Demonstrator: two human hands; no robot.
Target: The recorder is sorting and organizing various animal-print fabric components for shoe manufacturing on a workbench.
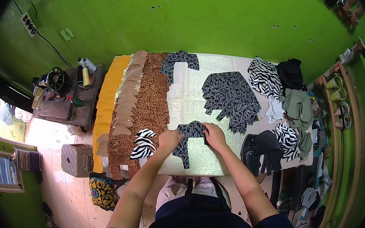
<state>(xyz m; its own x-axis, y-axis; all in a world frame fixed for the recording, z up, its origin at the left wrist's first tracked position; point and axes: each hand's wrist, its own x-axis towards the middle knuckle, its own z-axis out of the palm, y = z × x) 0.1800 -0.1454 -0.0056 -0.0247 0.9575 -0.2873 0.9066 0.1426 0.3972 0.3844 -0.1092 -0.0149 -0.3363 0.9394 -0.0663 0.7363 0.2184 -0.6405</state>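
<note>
A dark grey, shard-patterned cut fabric piece [191,129], shaped like an arch with a longer left leg, lies near the table's front edge. My left hand [170,140] pinches it at the left side, and my right hand [215,136] grips its upper right corner. Beyond it, a fanned pile of the same dark pieces [229,96] rests on the shiny pale sheet [183,98]. Another arch-shaped dark piece [181,60] lies at the far edge. Beside my left hand are zebra-striped pieces [143,145]. My fingertips are partly hidden.
Leopard-print material [140,109], overlapping tan pieces [126,104] and yellow sheets [110,99] cover the table's left. Zebra fabric [263,76], olive fabric [297,108] and black pieces [260,149] crowd its right. A sewing machine [56,80] stands far left; a sandal rack [340,98] stands right.
</note>
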